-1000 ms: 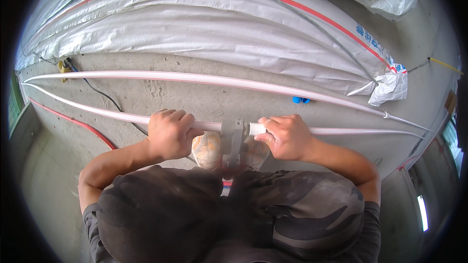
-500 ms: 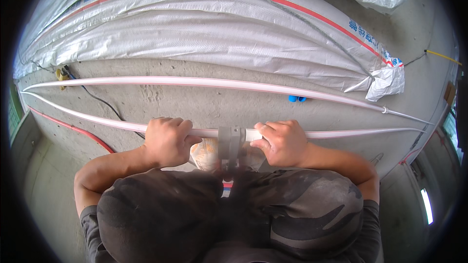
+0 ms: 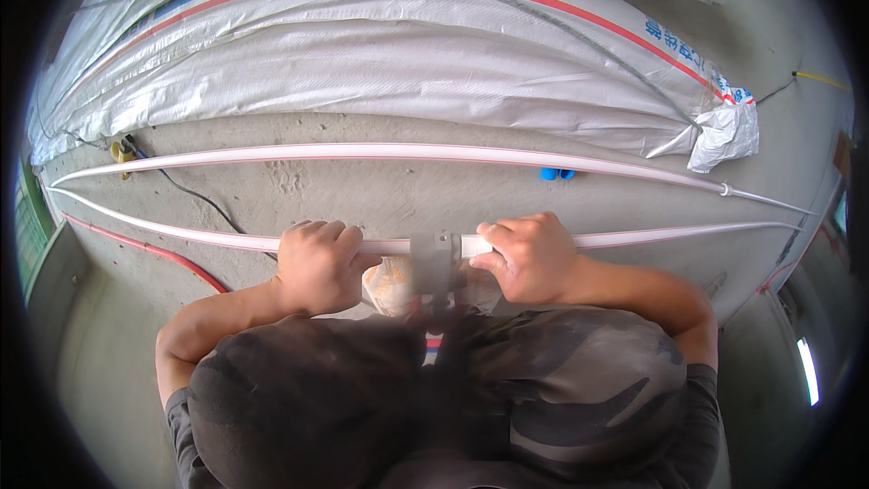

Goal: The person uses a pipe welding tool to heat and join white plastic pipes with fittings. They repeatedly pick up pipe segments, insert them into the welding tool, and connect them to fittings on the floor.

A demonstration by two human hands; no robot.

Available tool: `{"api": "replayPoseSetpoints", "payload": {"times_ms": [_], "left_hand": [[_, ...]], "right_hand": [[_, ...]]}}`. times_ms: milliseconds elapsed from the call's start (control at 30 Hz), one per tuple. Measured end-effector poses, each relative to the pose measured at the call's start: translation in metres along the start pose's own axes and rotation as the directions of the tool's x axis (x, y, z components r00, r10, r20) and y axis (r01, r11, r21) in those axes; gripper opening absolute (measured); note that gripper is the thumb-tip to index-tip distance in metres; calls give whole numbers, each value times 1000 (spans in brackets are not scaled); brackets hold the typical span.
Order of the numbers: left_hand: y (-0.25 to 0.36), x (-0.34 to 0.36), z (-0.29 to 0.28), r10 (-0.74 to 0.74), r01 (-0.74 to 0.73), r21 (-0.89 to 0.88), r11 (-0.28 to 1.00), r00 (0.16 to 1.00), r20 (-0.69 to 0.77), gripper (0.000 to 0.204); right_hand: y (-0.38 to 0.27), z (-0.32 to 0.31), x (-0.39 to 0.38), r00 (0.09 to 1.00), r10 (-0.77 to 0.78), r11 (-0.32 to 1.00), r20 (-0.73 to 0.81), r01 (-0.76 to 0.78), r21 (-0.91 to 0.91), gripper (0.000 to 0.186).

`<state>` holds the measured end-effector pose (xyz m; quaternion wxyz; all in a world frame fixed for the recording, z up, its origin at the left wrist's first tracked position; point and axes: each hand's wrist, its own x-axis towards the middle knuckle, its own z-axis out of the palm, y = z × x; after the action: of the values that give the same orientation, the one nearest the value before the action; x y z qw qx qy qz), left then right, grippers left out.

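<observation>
A long thin white pipe [image 3: 235,242] with a pink line along it runs across in front of my knees. My left hand [image 3: 319,267] is closed around it left of the middle. On the right, my right hand [image 3: 529,258] grips the same line of pipe, its thumb bent toward the middle. Between my hands is a blurred grey block-like thing [image 3: 434,263]; I cannot make out its kind or whether it touches the pipe. Farther off, a second white pipe [image 3: 362,153] lies on the concrete floor, with a small collar [image 3: 726,189] near its right end.
A long white woven plastic wrapping [image 3: 362,72] with a red stripe lies beyond the pipes. Two blue fittings [image 3: 557,174] sit by the far pipe. At the left are a yellow object [image 3: 122,158], a dark cord [image 3: 204,202] and a red tube [image 3: 154,246].
The view has shifted slightly, so most things appear a little farther right. Both hands keep their grip on the pipe, and the far pipe lies as before.
</observation>
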<state>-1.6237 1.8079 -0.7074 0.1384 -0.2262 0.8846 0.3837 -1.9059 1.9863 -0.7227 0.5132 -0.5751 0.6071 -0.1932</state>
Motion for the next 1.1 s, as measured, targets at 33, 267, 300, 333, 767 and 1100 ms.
{"api": "replayPoseSetpoints", "payload": {"times_ms": [33, 267, 300, 333, 767, 1100], "left_hand": [[0, 0, 1, -5, 5, 3, 1000, 1000, 3, 31], [-8, 4, 1, -37, 33, 55, 998, 996, 78, 31], [-9, 6, 2, -39, 35, 59, 998, 996, 77, 31], [-9, 7, 4, -42, 37, 61, 997, 996, 75, 32], [-5, 14, 3, -194, 157, 158, 975, 946, 260, 38], [-3, 9, 8, -163, 123, 209, 970, 969, 185, 36]], "right_hand": [[1, -1, 1, 1000, -3, 1000, 2, 3, -12, 29], [5, -2, 10, 999, -39, 998, 7, 39, -53, 30], [6, -1, 10, 999, -37, 998, 2, 37, -55, 31], [7, 0, 11, 999, -33, 998, 5, 34, -58, 31], [21, 15, 11, 988, -126, 989, -88, 118, -92, 28], [25, 14, 11, 986, -151, 982, -71, 142, -125, 23]]}}
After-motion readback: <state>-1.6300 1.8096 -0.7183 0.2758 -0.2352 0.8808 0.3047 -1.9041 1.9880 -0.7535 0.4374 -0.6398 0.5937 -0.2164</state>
